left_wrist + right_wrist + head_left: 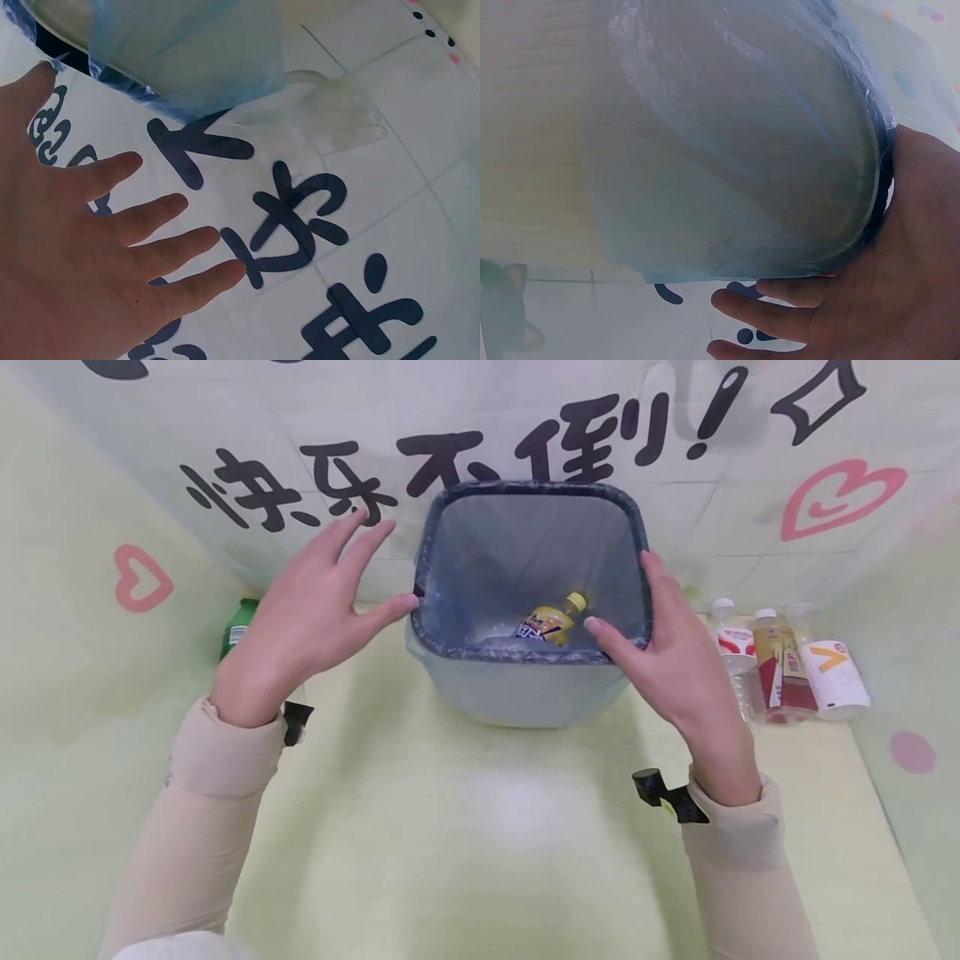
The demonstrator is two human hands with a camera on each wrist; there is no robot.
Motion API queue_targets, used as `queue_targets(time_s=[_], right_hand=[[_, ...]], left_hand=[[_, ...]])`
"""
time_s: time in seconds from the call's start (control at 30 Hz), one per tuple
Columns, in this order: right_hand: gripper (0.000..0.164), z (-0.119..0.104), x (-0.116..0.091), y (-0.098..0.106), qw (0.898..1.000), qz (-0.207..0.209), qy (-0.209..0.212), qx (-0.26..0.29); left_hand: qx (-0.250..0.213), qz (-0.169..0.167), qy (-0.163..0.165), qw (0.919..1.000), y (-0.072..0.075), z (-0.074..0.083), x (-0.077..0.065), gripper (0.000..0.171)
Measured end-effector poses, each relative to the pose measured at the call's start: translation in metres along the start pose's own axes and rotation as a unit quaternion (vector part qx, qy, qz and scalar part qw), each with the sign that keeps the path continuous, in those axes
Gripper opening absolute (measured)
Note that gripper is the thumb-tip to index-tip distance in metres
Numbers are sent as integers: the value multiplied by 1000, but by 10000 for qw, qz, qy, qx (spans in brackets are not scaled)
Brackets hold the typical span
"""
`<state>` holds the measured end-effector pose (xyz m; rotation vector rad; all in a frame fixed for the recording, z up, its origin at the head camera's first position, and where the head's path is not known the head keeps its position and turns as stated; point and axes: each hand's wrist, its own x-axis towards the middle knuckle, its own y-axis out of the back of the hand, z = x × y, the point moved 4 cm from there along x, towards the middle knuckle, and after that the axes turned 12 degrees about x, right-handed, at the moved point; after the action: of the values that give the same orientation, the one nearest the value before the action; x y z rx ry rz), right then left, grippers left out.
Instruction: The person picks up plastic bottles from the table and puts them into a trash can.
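A trash can (pixel 525 693) lined with a thin bluish bag stands against the back wall, its dark rim facing up. Inside it lies a yellow-capped bottle (pixel 551 620) with a colourful label. My left hand (pixel 318 589) is spread at the can's left side, the thumb tip at the rim and the other fingers apart from it. At the right side my right hand (pixel 678 647) lies along the rim, with its thumb over the opening and its fingers extended outside. The right wrist view shows the liner (pixel 735 150) over the can's outside, beside straight fingers (pixel 769 313).
Several bottles, one with a red label (pixel 783 668), and a white cup (pixel 836 677) stand at the back right. A green bottle (pixel 238 625) is at the back left, partly behind my left hand. Printed walls enclose the pale yellow surface (pixel 487 843).
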<state>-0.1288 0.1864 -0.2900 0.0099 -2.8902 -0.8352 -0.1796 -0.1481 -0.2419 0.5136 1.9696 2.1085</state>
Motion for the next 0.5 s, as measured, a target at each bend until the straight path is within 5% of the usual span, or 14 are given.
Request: queue_targets(time_s=[0.5], right_hand=[[90, 1, 0, -1, 10000, -9, -56, 12]], left_hand=[[-124, -42, 463, 9988, -17, -35, -18, 84]])
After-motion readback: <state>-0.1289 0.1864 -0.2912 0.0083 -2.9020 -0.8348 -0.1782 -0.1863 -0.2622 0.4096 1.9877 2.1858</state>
